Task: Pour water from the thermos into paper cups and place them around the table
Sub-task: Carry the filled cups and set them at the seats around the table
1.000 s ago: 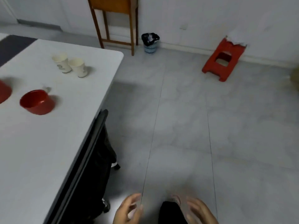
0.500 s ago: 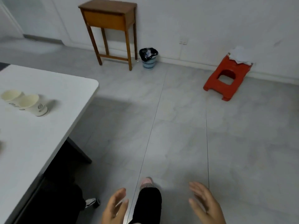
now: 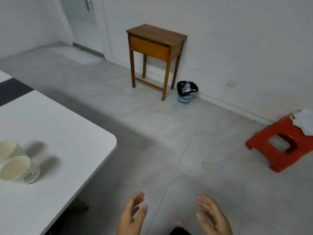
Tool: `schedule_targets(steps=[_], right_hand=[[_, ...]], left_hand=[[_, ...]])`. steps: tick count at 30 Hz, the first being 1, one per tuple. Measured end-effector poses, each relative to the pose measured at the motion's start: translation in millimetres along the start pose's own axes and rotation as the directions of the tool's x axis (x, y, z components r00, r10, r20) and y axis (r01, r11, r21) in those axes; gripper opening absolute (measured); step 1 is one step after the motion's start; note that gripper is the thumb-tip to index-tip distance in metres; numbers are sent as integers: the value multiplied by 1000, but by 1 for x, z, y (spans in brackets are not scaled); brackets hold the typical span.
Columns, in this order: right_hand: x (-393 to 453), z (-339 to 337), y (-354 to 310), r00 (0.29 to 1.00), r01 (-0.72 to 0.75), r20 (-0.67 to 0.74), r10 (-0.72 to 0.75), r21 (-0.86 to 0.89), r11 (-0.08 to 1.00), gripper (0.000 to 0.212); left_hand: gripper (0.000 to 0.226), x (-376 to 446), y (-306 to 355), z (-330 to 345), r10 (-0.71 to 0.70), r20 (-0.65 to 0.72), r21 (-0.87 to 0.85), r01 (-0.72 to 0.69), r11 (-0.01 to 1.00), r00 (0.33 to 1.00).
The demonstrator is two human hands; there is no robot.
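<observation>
A grey tiled floor (image 3: 186, 150) fills most of the view, and a white wall (image 3: 237, 39) runs behind it with a pale door (image 3: 81, 19) at the far left. The corner of a white table (image 3: 71, 150) juts in from the left. A brown wooden side table (image 3: 152, 46) stands against the wall. A red plastic stool (image 3: 281, 146) sits on the floor at the right edge, with white papers (image 3: 304, 121) lying on its top. A small blue bin (image 3: 186, 94) lined with a black bag stands just beside the side table's leg, close to the wall.

Two paper cups stand upright on the white table near the left edge, touching or nearly so: the nearer cup (image 3: 20, 170) shows a printed mark on its side, and the farther cup (image 3: 8, 150) is cut off by the frame. What is inside them cannot be told.

At the bottom of the view, the left hand (image 3: 132, 216) and the right hand (image 3: 213, 216) hang over the floor, palms facing each other, fingers loosely spread and holding nothing. Both hands are well apart from the cups, which lie to the left of the left hand, up on the table. A foot (image 3: 177, 222) shows blurred between the hands.
</observation>
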State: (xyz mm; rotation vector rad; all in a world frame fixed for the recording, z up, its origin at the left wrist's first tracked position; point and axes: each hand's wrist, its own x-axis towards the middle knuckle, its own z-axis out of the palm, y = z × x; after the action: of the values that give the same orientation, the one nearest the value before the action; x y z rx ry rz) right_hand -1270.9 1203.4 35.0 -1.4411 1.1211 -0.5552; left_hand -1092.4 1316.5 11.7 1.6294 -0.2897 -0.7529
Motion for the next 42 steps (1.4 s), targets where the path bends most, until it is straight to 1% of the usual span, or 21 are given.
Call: schedule_targets(steps=[3, 6, 7, 8, 10, 12, 13, 15, 17, 19, 20, 23, 24, 26, 28, 31, 33, 35, 39, 40, 42], right_hand=[[78, 13, -6, 989, 38, 142, -33, -30, 999, 41], [163, 34, -16, 959, 2, 284, 19, -71, 998, 39], [190, 43, -23, 934, -33, 352, 61, -85, 996, 38], [217, 54, -32, 901, -33, 427, 83, -122, 992, 36], [260, 79, -61, 828, 40, 559, 49, -145, 989, 36], [294, 108, -92, 748, 173, 661, -53, -118, 978, 41], [308, 123, -107, 691, 222, 719, -72, -117, 968, 43], [335, 155, -134, 568, 294, 818, -88, -101, 951, 47], [357, 189, -153, 466, 333, 880, -91, -78, 940, 47], [374, 220, -160, 370, 391, 927, -70, -87, 916, 46], [378, 234, -161, 336, 403, 941, -44, -101, 910, 45], [386, 276, -167, 298, 452, 954, 8, -149, 879, 44], [387, 290, -168, 274, 462, 961, 44, -172, 870, 44], [380, 319, -173, 220, 470, 969, 109, -203, 859, 44], [372, 352, -185, 115, 509, 986, 120, -162, 845, 44], [358, 406, -204, -95, 569, 987, 127, -51, 821, 40], [345, 440, -213, -196, 583, 973, 122, 15, 812, 39], [332, 470, -214, -276, 601, 951, 140, 56, 798, 41], [309, 526, -198, -418, 634, 887, 196, 131, 762, 45], [302, 539, -192, -449, 639, 867, 216, 144, 755, 46], [287, 567, -182, -497, 639, 832, 245, 161, 752, 54]], left_hand=[[25, 45, 11, 11, 0, -96, 13, 2, 1000, 995], [24, 89, 27, 19, 21, -218, -1, -21, 1000, 976], [25, 104, 33, 21, 17, -275, -16, -22, 1000, 961], [26, 118, 41, 24, 10, -330, -29, -21, 999, 944], [28, 145, 56, 27, 2, -439, -49, -26, 998, 898], [31, 167, 68, 25, 4, -555, -70, -51, 996, 832], [32, 175, 73, 21, 0, -613, -82, -63, 995, 790], [35, 186, 78, 12, -25, -721, -109, -78, 991, 693], [36, 192, 76, 3, -79, -810, -160, -88, 983, 581], [36, 197, 64, -8, -133, -866, -197, -84, 977, 482], [35, 200, 57, -13, -167, -881, -224, -80, 971, 443], [32, 215, 50, -32, -214, -912, -259, -86, 962, 350], [30, 221, 50, -41, -223, -923, -271, -119, 955, 315], [28, 230, 55, -62, -235, -946, -279, -195, 940, 223], [28, 238, 63, -83, -222, -962, -253, -217, 943, 156], [28, 248, 73, -104, -237, -969, -248, -225, 942, 76], [33, 248, 77, -108, -252, -968, -249, -221, 943, 14], [38, 247, 75, -104, -308, -950, -288, -227, 930, -54], [42, 248, 64, -100, -430, -867, -363, -273, 891, -251], [44, 249, 61, -105, -445, -848, -374, -270, 887, -288], [52, 253, 57, -120, -471, -815, -406, -246, 880, -337]])
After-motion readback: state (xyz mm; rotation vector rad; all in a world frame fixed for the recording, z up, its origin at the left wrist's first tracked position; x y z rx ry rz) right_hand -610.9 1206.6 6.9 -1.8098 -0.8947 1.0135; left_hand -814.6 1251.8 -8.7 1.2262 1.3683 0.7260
